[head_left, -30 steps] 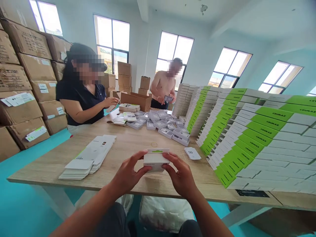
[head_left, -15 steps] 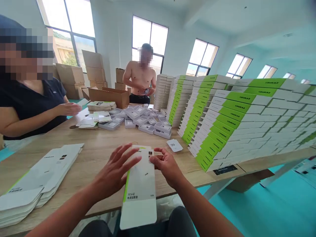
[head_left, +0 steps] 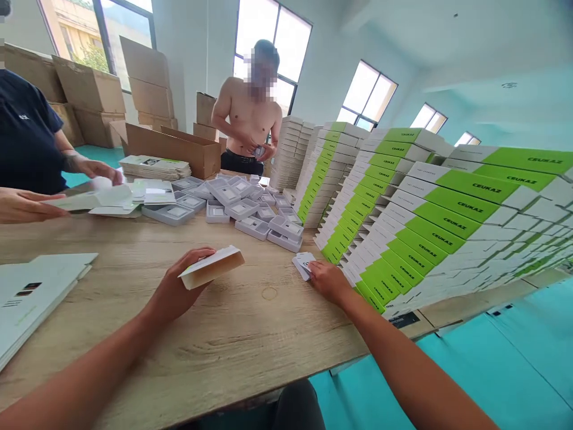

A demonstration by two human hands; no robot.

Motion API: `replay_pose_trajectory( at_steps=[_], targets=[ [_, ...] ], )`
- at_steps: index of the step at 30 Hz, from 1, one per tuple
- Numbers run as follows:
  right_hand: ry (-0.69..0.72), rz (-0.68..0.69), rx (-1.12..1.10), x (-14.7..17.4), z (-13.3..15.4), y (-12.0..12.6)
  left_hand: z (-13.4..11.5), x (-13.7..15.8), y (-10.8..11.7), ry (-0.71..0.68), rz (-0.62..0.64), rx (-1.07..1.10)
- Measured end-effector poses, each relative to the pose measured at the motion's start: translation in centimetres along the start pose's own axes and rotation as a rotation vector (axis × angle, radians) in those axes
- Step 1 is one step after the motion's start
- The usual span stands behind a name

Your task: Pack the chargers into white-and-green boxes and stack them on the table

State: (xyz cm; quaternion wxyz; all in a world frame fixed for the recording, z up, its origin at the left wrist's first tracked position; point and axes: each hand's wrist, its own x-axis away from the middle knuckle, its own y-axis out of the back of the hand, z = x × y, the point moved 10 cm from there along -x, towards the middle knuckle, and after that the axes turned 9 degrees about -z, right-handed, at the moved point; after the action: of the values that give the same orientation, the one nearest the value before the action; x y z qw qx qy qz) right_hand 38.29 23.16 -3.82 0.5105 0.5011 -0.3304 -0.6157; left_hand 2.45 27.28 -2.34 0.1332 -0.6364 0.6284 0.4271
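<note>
My left hand [head_left: 179, 283] is closed around a white cardboard box [head_left: 215, 267], raised above the table and tilted. Its open end faces me and its inside looks bare cardboard. Well to the right, my right hand [head_left: 330, 282] has its fingertips closed on the edge of a white card [head_left: 302, 263] from a small pile with black print. The finger undersides are hidden. That pile lies beside the foot of the stacked green and white boxes [head_left: 430, 224].
Grey plastic trays [head_left: 242, 209] lie heaped mid-table. Flat cartons [head_left: 40, 292] are stacked at the left. A person's hand [head_left: 31, 204] holds opened packaging beyond them. A brown carton [head_left: 174, 149] stands behind, near another standing person [head_left: 250, 113].
The flat carton in both hands is now an opened box in my left hand alone. My right hand has moved right to the cards. The person at left has brought packaging over the table.
</note>
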Motion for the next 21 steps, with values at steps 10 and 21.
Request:
replay_pose_trajectory(
  at_steps=[10,21],
  targets=[
    [-0.166,-0.215,-0.322,0.5,0.7,3.3,-1.2,-0.3,0.1,0.077,-0.017,0.074],
    [-0.550,0.116,-1.381,2.8,18.7,-1.2,0.0,0.0,0.7,0.149,-0.122,0.007]
  ],
)
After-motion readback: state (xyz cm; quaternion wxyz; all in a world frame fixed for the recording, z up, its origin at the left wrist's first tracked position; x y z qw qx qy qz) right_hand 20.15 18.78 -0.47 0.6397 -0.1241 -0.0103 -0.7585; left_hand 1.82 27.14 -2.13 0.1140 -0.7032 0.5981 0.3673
